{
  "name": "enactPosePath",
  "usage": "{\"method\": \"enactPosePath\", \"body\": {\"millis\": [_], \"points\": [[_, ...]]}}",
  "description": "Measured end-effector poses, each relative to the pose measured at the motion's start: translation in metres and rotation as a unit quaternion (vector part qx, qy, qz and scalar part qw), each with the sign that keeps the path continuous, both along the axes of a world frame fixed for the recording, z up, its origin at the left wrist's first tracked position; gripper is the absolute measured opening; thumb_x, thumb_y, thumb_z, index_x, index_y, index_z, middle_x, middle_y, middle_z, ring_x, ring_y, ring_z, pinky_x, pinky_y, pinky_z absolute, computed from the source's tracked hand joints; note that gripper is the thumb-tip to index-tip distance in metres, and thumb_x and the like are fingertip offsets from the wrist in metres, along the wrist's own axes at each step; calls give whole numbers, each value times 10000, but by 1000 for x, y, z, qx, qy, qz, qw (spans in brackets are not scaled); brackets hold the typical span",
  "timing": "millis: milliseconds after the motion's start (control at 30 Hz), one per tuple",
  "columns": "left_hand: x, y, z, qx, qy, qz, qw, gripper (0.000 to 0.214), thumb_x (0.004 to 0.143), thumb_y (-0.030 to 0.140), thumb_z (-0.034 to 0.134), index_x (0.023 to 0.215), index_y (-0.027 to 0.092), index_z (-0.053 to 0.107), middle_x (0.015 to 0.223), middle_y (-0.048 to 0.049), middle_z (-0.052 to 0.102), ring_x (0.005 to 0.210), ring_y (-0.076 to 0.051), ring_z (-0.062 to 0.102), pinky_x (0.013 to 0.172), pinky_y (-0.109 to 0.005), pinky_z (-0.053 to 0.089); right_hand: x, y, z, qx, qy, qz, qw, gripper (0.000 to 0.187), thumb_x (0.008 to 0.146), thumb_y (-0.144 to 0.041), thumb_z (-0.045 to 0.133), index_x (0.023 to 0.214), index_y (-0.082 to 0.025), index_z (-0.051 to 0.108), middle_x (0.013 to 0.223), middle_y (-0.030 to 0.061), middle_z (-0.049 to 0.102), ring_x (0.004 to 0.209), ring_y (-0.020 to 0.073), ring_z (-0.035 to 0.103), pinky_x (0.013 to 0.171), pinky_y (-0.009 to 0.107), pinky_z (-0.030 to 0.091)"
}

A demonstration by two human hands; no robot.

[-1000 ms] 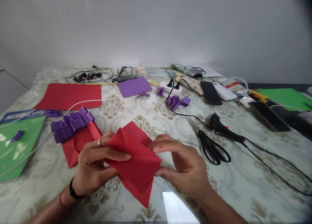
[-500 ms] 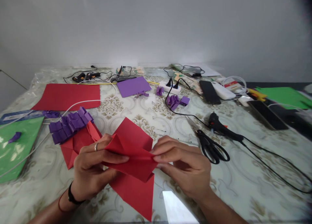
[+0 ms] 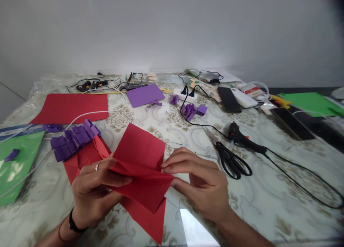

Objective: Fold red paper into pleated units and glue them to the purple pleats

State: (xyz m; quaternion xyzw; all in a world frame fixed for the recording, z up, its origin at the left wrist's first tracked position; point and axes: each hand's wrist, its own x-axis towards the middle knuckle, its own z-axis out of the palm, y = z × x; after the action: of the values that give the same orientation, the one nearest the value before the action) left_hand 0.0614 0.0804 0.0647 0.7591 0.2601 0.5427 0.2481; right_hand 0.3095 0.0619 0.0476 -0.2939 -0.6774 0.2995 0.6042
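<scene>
A partly folded red paper square [image 3: 142,168] is held just above the patterned tablecloth [image 3: 268,189], between both hands. My left hand [image 3: 94,193], with a ring and a black wristband, pinches its left side, thumb on top. My right hand [image 3: 204,184] pinches the right edge with fingertips and thumb. One flap stands up toward the back and another hangs down toward me. Under my left hand lie other folded red pieces [image 3: 80,161], with a row of purple folded pieces [image 3: 73,139] on them.
Black scissors [image 3: 232,164] and a black glue gun [image 3: 243,139] with its cord lie right of my hands. Red sheet [image 3: 71,107], purple sheet [image 3: 145,94], green sheets [image 3: 13,168], power strip [image 3: 184,95], phones and cables crowd the back and sides.
The red paper has opened up: its back flap rose and spread flat while the lower flap dropped toward me. Both hands kept their pinch and shifted slightly left and down.
</scene>
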Motion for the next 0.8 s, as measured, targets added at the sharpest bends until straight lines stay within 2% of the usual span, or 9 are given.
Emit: {"method": "enactPosePath", "body": {"millis": [133,300,433,600,700,800], "points": [[1,1,0,-1,-1,-9,1000,51,907,262,848,914,227,811,797,6,817,604,-131,743,520,-197,579,0,2,2,30,-7,-10,999,129,932,-203,817,1058,-222,837,929,66,830,821,217,754,788,419,587],[2,2,0,19,13,18,1000,118,902,318,854,853,228,796,671,26,781,516,-115,699,466,-185,548,-1,1,4,61,-4,-13,998,160,949,-181,787,1091,-231,842,882,73,825,758,221,747,700,418,586],[1,0,-3,-9,10,34,999,94,881,298,868,852,237,803,743,13,822,543,-129,732,499,-188,582,-1,-2,5,32,11,-24,999,170,919,-119,793,1026,-241,843,818,50,807,709,207,722,684,405,578],[2,-4,-9,-54,-43,55,996,159,850,305,905,824,225,771,732,21,817,700,-156,806,590,-164,624,-2,-2,4,12,33,-39,999,228,866,-20,781,966,-218,832,785,30,774,700,188,697,688,378,564],[0,-4,-10,-49,-50,57,996,151,840,284,913,849,233,771,821,14,840,782,-170,824,616,-177,639,-1,0,3,8,6,-22,1000,207,879,-61,791,1009,-219,825,848,46,790,762,208,720,717,393,579],[-1,-4,-8,-19,-16,41,999,138,873,316,885,888,238,773,988,-30,855,752,-172,813,673,-229,663,0,2,3,49,-29,-18,998,219,921,-88,759,1080,-222,828,903,65,818,793,229,744,731,418,586]]}}
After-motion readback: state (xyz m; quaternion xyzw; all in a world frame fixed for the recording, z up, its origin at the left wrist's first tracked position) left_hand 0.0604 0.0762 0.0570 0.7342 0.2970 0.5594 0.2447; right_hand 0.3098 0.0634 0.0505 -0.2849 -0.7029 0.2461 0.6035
